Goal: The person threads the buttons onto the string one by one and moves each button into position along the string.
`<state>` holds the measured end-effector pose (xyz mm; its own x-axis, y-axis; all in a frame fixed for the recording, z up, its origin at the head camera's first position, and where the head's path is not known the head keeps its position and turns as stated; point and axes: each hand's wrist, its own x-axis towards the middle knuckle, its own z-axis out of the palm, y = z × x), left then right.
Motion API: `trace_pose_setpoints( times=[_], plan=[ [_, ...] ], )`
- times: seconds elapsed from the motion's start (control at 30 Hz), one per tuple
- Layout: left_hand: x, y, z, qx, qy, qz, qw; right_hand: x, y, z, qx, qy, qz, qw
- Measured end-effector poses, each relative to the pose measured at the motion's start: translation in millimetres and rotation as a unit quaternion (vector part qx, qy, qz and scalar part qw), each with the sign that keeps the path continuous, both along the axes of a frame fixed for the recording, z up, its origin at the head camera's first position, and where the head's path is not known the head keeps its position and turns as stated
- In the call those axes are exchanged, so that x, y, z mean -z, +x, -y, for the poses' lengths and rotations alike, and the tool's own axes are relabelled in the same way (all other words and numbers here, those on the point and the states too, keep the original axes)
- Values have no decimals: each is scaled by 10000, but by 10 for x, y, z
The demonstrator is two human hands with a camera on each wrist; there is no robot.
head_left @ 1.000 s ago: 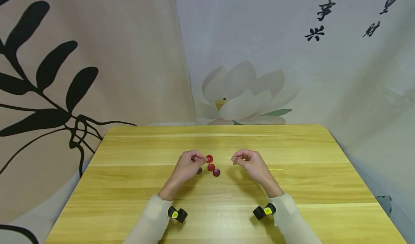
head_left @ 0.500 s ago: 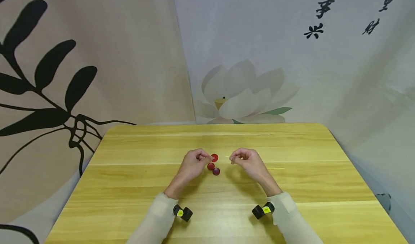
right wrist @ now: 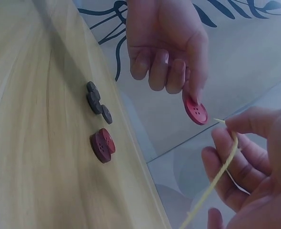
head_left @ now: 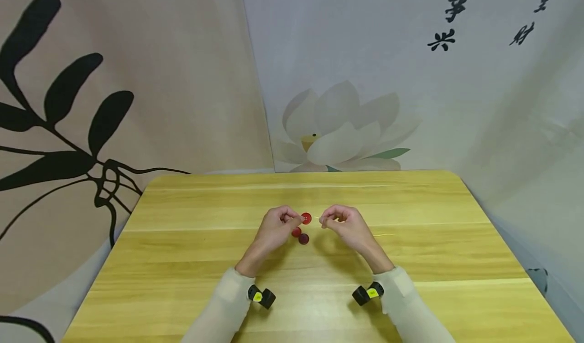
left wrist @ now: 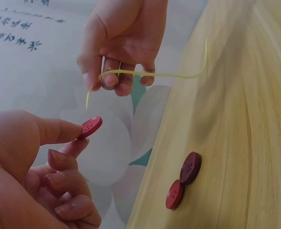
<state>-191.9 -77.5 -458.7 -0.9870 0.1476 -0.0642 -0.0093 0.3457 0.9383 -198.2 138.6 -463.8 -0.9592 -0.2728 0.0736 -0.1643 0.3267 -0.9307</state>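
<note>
My left hand (head_left: pixel 276 227) pinches a red four-hole button (right wrist: pixel 196 112) by its edge, between thumb and index finger. Facing it, my right hand (head_left: pixel 347 227) pinches a yellow string (left wrist: pixel 155 74) near one end. That short end points at the button, with a small gap between them in the right wrist view. The string's long part trails back past the right hand. Below the hands, a second red button (left wrist: pixel 174 194) and a dark maroon button (left wrist: pixel 191 167) lie on the table, touching each other.
Several dark buttons (right wrist: pixel 95 102) lie on the wooden table (head_left: pixel 191 206), hidden behind the left hand in the head view. A printed cloth (head_left: pixel 347 54) hangs behind the table's far edge.
My left hand has moved right with the red button, and my right hand has shifted slightly left. The button and the string's end are now closer together.
</note>
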Motion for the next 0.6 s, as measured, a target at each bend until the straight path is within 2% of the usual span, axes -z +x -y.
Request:
trace_pose_setpoints(
  times=[0.4,0.6],
  plan=[
    [5,-1,-71,-34,60,27,10000,-73,46,83,-42,205,-146,9997],
    [5,-11,-97,-62,105,16,9999,-18,25,70,60,241,-230,9994]
  ],
)
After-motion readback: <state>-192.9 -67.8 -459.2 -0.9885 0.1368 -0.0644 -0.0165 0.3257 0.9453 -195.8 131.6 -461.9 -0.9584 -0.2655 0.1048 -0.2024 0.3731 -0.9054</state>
